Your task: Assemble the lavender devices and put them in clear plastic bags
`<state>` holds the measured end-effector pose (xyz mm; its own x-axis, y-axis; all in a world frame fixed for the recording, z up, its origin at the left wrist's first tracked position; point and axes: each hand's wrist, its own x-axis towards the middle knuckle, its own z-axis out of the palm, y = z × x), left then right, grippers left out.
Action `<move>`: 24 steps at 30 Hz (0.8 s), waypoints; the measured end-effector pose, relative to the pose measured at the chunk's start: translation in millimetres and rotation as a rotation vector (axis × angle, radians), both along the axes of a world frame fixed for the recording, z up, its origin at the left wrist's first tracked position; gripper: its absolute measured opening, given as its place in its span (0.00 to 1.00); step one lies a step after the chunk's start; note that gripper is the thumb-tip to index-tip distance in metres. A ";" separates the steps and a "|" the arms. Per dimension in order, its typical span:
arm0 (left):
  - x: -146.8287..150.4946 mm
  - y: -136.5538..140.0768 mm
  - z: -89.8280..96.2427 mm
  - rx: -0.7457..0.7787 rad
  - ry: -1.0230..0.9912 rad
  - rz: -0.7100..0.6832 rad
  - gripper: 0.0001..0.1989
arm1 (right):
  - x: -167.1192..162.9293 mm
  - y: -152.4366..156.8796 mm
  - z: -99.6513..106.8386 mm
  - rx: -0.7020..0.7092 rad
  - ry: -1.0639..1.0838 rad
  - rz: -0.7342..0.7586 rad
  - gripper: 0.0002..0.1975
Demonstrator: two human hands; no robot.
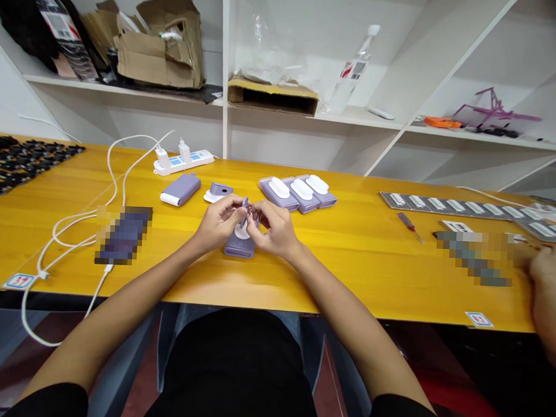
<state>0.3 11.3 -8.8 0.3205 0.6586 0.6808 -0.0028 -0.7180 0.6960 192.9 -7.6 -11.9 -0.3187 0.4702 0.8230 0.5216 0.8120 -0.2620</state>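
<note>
My left hand [218,225] pinches a small purple piece [245,203] between thumb and fingers. Close against it, my right hand [273,229] has its fingertips closed on something small and metallic-looking, too small to name. Just below both hands lies a purple box-shaped case [239,250] with a white oval part [242,231] on it, partly covered by my fingers. Behind my left hand sit another small purple piece [221,189] and a purple case with a white end [181,189]. Beyond my right hand, several purple cases [285,199] with white ovals rest side by side.
A phone [124,235] with a white cable lies at the left, near a power strip [184,161]. Black parts [26,157] cover the far left. At the right are a screwdriver [410,226], a strip of white parts [448,206] and another person's hand [550,294]. Shelves stand behind the table.
</note>
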 end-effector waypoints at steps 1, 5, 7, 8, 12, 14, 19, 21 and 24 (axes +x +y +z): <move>-0.1 0.7 -0.5 -0.033 -0.011 -0.017 0.22 | 0.0 -0.2 0.3 0.004 -0.007 -0.005 0.03; -1.7 4.3 -2.4 -0.115 -0.050 -0.042 0.23 | -1.1 -1.3 1.8 0.014 0.050 0.016 0.03; -2.3 5.8 -2.8 -0.124 -0.071 -0.056 0.22 | -1.8 -2.0 2.6 0.011 0.094 0.032 0.04; -2.5 6.3 -2.8 -0.127 -0.081 -0.067 0.22 | -2.0 -2.2 2.9 0.005 0.107 0.034 0.04; -2.6 6.8 -2.8 -0.144 -0.089 -0.110 0.22 | -1.5 -2.2 3.2 -0.023 0.105 0.026 0.04; -2.4 6.7 -2.8 -0.147 -0.090 -0.110 0.22 | -0.9 -1.8 3.3 -0.011 0.103 0.035 0.04; -1.1 4.6 -0.2 -0.169 -0.159 -0.076 0.23 | -0.2 -0.5 4.7 0.070 0.119 0.075 0.03; -1.0 3.1 2.3 -0.193 -0.183 -0.061 0.24 | 0.0 0.5 5.0 0.099 0.133 0.093 0.04; -1.9 1.9 5.5 -0.202 -0.200 -0.045 0.23 | 0.7 2.2 4.3 0.122 0.121 0.092 0.05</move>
